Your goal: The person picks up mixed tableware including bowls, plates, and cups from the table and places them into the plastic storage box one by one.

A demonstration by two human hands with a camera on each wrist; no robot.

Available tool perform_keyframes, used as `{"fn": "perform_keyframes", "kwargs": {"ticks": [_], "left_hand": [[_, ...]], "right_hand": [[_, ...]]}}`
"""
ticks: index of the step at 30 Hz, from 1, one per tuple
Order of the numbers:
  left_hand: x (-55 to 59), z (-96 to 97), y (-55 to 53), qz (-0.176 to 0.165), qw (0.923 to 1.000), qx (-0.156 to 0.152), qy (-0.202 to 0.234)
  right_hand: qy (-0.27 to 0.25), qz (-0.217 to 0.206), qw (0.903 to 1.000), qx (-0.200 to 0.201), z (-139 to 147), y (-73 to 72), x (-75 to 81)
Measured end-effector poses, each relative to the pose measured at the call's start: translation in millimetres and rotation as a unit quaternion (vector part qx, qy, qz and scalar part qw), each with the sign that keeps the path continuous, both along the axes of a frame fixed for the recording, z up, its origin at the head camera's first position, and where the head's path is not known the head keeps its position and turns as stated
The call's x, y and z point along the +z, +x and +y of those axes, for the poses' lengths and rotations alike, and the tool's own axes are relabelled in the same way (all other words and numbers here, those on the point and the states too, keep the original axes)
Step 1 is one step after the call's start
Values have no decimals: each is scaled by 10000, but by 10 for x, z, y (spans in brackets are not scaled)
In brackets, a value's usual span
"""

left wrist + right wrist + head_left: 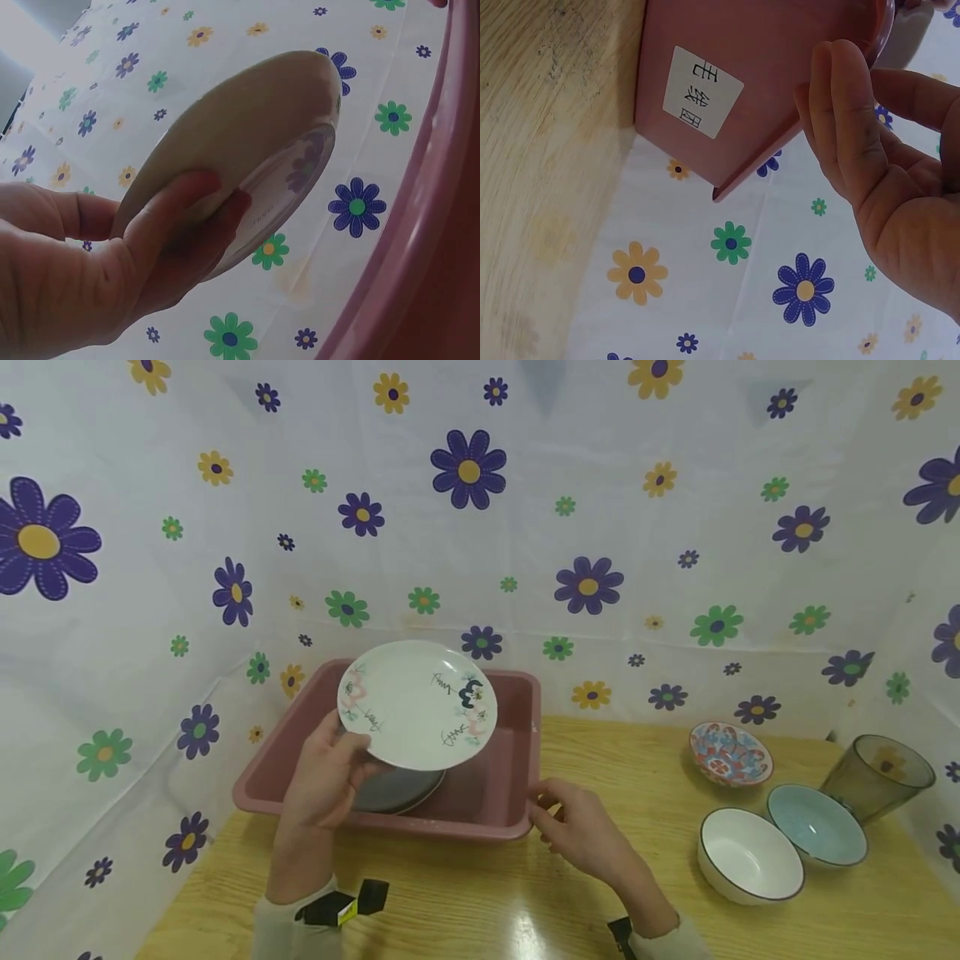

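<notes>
My left hand (330,772) grips a white plate (416,706) with floral and script decoration by its near left rim, holding it tilted above a pink plastic basin (525,752). The left wrist view shows the fingers under the pale underside of the plate (247,112). Inside the basin lies a grey plate (397,789), partly covered by the white one. My right hand (577,827) is at the basin's right rim near its front corner. Its fingers (851,112) look fairly straight in the right wrist view; whether they touch the rim is hard to tell.
To the right on the wooden table (615,760) stand a patterned bowl (731,753), a white bowl (750,856), a light blue bowl (817,825) and a dark translucent cup (877,777). A flower-printed sheet (525,543) encloses the back and sides. The basin bears a white label (703,92).
</notes>
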State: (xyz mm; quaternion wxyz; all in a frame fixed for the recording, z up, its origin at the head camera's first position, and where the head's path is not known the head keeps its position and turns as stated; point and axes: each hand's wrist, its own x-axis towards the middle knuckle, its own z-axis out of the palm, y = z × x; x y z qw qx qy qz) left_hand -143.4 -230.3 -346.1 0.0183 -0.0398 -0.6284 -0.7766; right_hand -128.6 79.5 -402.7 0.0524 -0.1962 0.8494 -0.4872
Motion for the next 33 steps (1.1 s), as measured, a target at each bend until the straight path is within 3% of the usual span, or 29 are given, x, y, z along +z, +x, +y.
{"fn": "perform_keyframes", "kwargs": {"ticks": [17,28,33], "left_hand": [[-67,-187,-119,-548,9974,468,88],[-188,-192,-159,-829,9907,868,-645],[-217,-181,-189,-979,9863,1007,-860]], "right_hand": [[-23,149,9999,-27,-22,-5,-35],[-789,-821,9933,-185,-22,-34,-55],[-752,-843,9935,-153,-20,-38,-73]]}}
